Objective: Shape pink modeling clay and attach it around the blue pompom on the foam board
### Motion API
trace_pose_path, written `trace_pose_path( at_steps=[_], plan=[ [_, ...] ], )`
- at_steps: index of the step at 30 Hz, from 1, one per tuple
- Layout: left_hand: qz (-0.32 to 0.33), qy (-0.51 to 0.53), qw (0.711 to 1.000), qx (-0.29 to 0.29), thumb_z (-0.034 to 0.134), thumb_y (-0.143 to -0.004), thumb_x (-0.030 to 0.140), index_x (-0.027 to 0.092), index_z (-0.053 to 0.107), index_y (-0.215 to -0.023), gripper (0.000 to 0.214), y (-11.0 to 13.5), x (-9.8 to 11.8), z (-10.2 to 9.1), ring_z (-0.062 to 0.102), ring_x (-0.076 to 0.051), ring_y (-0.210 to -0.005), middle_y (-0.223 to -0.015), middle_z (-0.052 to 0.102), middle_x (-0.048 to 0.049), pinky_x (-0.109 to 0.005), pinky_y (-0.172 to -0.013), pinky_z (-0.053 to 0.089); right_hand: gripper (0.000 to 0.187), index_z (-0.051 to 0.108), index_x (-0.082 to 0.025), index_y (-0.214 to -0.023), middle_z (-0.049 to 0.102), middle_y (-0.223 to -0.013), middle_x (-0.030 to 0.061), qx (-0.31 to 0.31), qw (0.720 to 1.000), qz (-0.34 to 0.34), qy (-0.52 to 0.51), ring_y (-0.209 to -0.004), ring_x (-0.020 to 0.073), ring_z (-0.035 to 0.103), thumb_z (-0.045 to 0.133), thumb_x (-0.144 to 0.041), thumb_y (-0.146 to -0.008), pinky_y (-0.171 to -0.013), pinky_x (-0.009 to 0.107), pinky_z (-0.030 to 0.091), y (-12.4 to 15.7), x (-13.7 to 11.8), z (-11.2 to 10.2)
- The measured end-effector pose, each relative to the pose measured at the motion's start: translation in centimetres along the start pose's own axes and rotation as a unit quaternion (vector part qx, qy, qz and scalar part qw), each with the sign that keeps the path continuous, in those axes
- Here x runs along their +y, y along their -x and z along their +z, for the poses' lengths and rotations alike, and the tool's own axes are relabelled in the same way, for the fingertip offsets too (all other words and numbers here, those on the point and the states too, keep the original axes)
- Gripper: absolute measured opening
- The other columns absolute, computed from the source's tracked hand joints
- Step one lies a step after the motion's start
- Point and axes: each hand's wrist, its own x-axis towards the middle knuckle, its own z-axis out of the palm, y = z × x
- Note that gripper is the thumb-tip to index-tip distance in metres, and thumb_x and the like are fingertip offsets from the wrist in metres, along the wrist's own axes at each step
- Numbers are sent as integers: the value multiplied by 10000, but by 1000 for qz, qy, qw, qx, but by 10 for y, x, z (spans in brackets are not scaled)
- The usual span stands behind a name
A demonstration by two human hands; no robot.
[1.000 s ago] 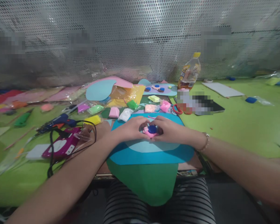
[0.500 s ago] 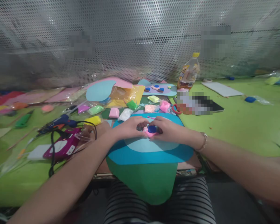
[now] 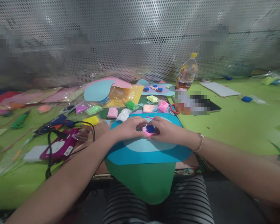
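My left hand and my right hand meet over a blue foam sheet at the table's near edge. Between the fingertips sits a small pink clay piece with a dark blue clay blob on top. Both hands are closed in a pinch on this clay. A pale blue oval lies on the blue sheet under the hands. A green foam sheet hangs below it over my lap.
Small clay packets in several colours lie behind the hands. A glue gun with black cord and a purple box sit at the left. A bottle stands at the back by the perforated metal wall. Red scissors lie right.
The hands stay together on the clay, with only slight finger shifts. The view has drifted a little.
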Motion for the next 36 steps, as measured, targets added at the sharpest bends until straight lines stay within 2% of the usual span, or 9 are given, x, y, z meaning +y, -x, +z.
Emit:
trace_pose_path(
  at_steps=[5, 9, 11, 16, 22, 25, 28, 32, 36],
  plan=[
    [-16, 18, 1000, -3, 707, -626, 450, 202, 543, -1153, 605, 0, 0, 3, 547, -178, -815, -958, 595, -55, -317, -719, 443, 454, 579, -168, -1090, 580, -950, 91, 0, 999, -39, 1, -890, 215, 565, 535, -526, -815, -724, 333, 485, -2, 8, -10],
    [-41, 5, 999, 23, 681, -623, 520, 198, 503, -1228, 708, 0, 1, 8, 548, -189, -830, -996, 588, -75, -316, -709, 435, 330, 599, -154, -1055, 596, -1010, 118, 137, 989, 6, 47, -933, 228, 575, 410, -382, -908, -821, 388, 460, -12, 38, -24],
    [-40, -3, 999, 18, 657, -636, 547, 198, 512, -1226, 700, 0, 3, 9, 547, -191, -831, -997, 588, -76, -308, -703, 430, 372, 546, -148, -1159, 547, -1165, 153, 181, 978, 45, 90, -1119, 289, 498, 442, -381, -887, -932, 444, 401, -20, 58, -27],
    [-41, 2, 999, 1, 632, -651, 581, 210, 517, -1210, 681, 0, 7, 6, 557, -206, -859, -1004, 595, -74, -310, -707, 439, 567, 428, -91, -1278, 501, -1245, 216, 141, 964, 173, 142, -1196, 373, 421, 480, -448, -840, -981, 525, 332, -37, 86, -18],
    [-10, 46, 994, 102, 313, -896, 484, 207, 489, -1238, 473, -1, -3, 2, 501, -219, -1107, -1185, 552, -115, -389, -934, 393, 494, 492, -111, -1184, 550, -1134, 192, 159, 960, 178, 143, -1116, 365, 474, 574, -376, -776, -960, 544, 348, -38, 80, -14],
    [-26, 85, 984, 152, 325, -899, 478, 202, 498, -1202, 445, -1, -6, 0, 490, -217, -1143, -1206, 545, -114, -395, -960, 385, 570, 451, -107, -1218, 493, -1171, 188, 233, 962, 104, 97, -1125, 331, 471, 642, -321, -725, -955, 488, 398, -35, 72, -18],
    [-18, 136, 977, 165, 466, -840, 489, 188, 495, -1184, 458, -3, -4, 1, 493, -224, -1146, -1223, 535, -122, -388, -956, 401, 536, 425, -139, -1224, 461, -1159, 167, 295, 951, -43, 80, -1147, 290, 451, 635, -275, -750, -982, 449, 403, -32, 52, -19],
    [40, 222, 966, 127, 562, -770, 505, 164, 507, -1125, 495, -6, 1, 9, 542, -218, -1052, -1147, 572, -109, -357, -880, 454, 493, 404, -167, -1234, 463, -1132, 149, 268, 947, -157, 82, -1109, 277, 465, 604, -290, -800, -938, 463, 443, -24, 13, -11],
    [6, 193, 969, 153, 537, -782, 510, 154, 530, -989, 413, -6, 6, 14, 554, -183, -867, -968, 594, -70, -319, -733, 473, 492, 395, -167, -1230, 467, -1163, 138, 231, 951, -198, 61, -1143, 264, 452, 614, -236, -795, -974, 455, 434, -18, -7, -4]
  ],
)
